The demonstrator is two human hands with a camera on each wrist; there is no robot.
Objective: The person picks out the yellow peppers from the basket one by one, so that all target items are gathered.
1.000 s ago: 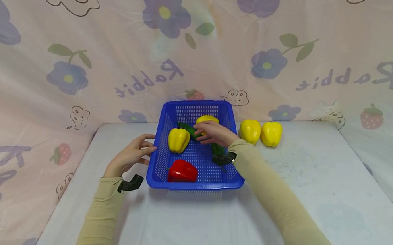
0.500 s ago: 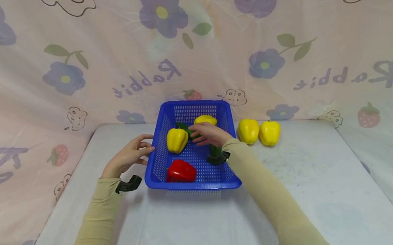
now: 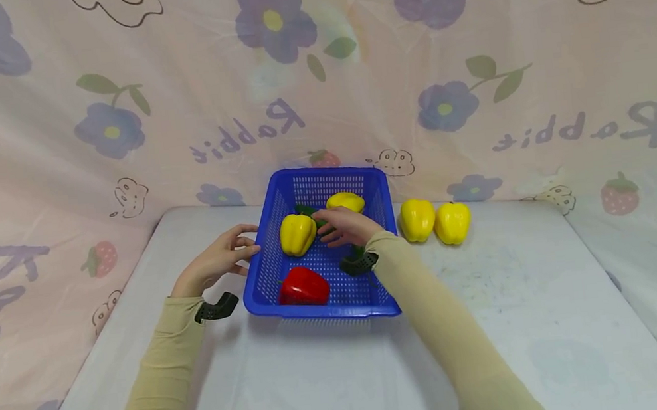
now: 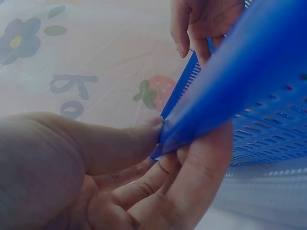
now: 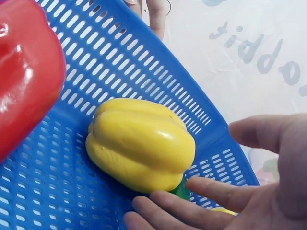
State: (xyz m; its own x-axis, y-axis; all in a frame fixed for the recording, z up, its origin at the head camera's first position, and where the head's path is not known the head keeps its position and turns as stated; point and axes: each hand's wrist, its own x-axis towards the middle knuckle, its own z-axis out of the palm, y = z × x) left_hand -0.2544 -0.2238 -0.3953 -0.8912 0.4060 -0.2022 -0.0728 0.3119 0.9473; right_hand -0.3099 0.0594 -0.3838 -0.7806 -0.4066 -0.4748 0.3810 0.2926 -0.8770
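Observation:
A blue perforated basket (image 3: 324,313) stands on the table. My left hand (image 3: 217,260) pinches its left rim between thumb and fingers, as the left wrist view shows closely. My right hand (image 3: 350,225) hovers over the basket with fingers spread and holds nothing. In the right wrist view its fingertips lie close to a yellow bell pepper (image 5: 141,143); whether they touch it I cannot tell. Also in the basket are a red bell pepper (image 3: 304,286), another yellow pepper (image 3: 345,201) at the back, and dark green vegetables (image 3: 305,209), partly hidden by my right hand and wrist.
Two yellow bell peppers (image 3: 417,220) sit side by side on the white table (image 3: 524,291), just right of the basket. A printed cloth (image 3: 352,82) hangs behind the table and along its sides.
My right hand and forearm have shifted slightly left over the basket, uncovering more of the back yellow pepper. The left hand keeps its hold on the rim, and the vegetables look unmoved.

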